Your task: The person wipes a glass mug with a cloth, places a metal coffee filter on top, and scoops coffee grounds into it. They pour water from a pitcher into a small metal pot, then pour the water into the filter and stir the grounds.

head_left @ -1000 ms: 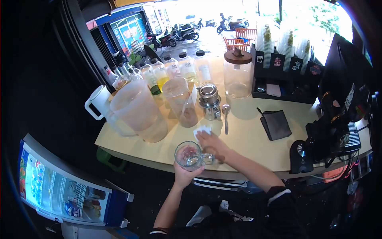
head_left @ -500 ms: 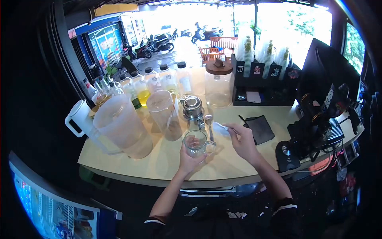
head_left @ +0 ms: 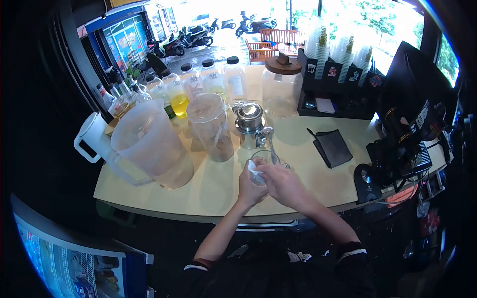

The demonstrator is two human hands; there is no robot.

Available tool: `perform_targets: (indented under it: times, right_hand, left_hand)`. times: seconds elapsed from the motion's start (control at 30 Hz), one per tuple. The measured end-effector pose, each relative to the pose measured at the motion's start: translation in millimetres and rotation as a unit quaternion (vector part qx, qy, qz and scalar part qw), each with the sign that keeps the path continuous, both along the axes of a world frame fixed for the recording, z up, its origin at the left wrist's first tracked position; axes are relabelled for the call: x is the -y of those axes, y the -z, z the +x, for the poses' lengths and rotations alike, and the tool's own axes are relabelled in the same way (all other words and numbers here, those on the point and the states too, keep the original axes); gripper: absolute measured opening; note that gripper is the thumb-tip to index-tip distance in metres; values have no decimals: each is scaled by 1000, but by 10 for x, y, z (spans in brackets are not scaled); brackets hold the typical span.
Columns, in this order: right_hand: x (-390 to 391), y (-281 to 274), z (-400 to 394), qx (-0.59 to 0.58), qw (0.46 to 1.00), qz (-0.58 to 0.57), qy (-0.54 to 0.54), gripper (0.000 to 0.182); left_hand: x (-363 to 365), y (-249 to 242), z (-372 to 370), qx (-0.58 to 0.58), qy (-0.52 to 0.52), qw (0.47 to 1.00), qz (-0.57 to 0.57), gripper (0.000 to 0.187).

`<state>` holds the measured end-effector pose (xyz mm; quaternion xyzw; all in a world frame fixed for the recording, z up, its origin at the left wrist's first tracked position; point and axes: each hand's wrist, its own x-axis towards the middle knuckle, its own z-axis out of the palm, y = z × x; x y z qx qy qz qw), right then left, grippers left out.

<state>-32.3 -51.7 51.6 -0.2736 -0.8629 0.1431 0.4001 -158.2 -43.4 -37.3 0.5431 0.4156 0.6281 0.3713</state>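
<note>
My left hand (head_left: 251,191) is wrapped around a clear glass mug (head_left: 271,157) above the counter's front part. Closed on a crumpled white tissue (head_left: 255,175), my right hand (head_left: 285,186) presses against the mug's near side and hides much of it. Just behind the mug lies a metal spoon (head_left: 269,133). A metal drip coffee filter (head_left: 249,113) stands beyond it on a glass. To the left is a lidded clear canister (head_left: 212,131) with brown contents and a scoop handle inside.
A large frosted pitcher (head_left: 149,144) and a white jug (head_left: 92,134) stand left. Several capped bottles (head_left: 179,102) line the back beside a wooden-lidded jar (head_left: 281,92). A dark folded cloth (head_left: 333,148) lies right, near a black machine (head_left: 397,139) and cup holder (head_left: 338,92).
My right hand has moved left with the tissue, from over the counter to the mug. The mug in my left hand has shifted slightly right in view, and the camera view has tilted.
</note>
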Motion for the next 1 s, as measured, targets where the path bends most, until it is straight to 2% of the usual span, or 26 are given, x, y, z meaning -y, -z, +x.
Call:
perform_targets:
  times: [0.07,0.1,0.17,0.23,0.27,0.3,0.37,0.4,0.43,0.47,0.5,0.57,0.6,0.7,0.73,0.77,0.8,0.83,0.87,0.9,0.93,0.97,1.0]
  right_hand:
    - [-15,-1,52,-20,1000,-18,2,21]
    - [-36,27,69,-61,996,-56,21,18]
    - [-151,72,118,-104,990,-89,40,16]
    - [-291,28,165,-267,939,-202,83,13]
    - [-279,-8,226,-267,939,-200,86,13]
    - [-219,-184,282,-241,950,-153,128,17]
    - [-220,-268,332,-216,956,-99,173,22]
    - [-228,-207,312,-94,989,50,100,26]
    - [-206,-156,297,32,980,193,24,31]
    - [-150,-103,287,115,965,236,2,41]
    - [-98,-76,326,115,965,234,7,41]
    - [-70,-64,455,136,967,203,-65,41]
    - [-23,-104,534,169,952,243,-81,40]
    - [-47,87,758,163,946,257,-114,35]
    - [-122,118,868,135,954,250,-92,30]
    - [-163,152,924,135,955,249,-91,30]
    - [-179,125,940,37,985,165,-25,29]
    - [-182,8,918,-60,994,78,41,27]
    - [-168,-136,850,-93,984,133,67,24]
    - [-114,-238,719,-93,985,133,68,24]
    - [-63,-312,586,-21,984,176,13,24]
    - [-41,-349,508,51,974,218,-40,23]
    - [-53,-347,472,50,974,219,-35,23]
  left_hand:
    - [-25,17,-15,-81,-9,997,7,67]
    - [6,-30,-23,-81,-7,997,9,67]
    - [74,-144,-38,-154,12,988,-27,66]
    - [72,-199,-28,-169,14,985,-43,67]
    - [78,-222,-10,-182,17,981,-60,68]
    - [91,-246,5,-182,20,982,-55,68]
    - [120,-287,10,-146,47,978,-144,68]
    - [116,-308,25,-148,51,978,-140,68]
    - [116,-321,36,-103,85,985,-112,67]
    - [125,-325,46,-58,121,987,-85,66]
    - [158,-318,30,-60,126,987,-86,66]
    - [186,-322,-50,-35,198,978,-52,65]
    - [196,-318,-76,-35,198,978,-53,65]
    - [206,-313,-146,148,266,935,-181,68]
    - [230,-399,-184,100,228,952,-179,70]
    - [225,-415,-179,101,229,951,-180,70]
    - [228,-421,-180,27,202,966,-158,71]
    - [229,-432,-175,-47,172,975,-134,73]
    - [232,-447,-144,-45,172,975,-134,73]
    - [241,-463,-92,-77,180,969,-147,71]
    - [254,-479,-48,-109,190,962,-161,70]
    - [270,-490,-17,-111,194,961,-161,70]
    - [290,-504,9,-85,205,967,-129,68]
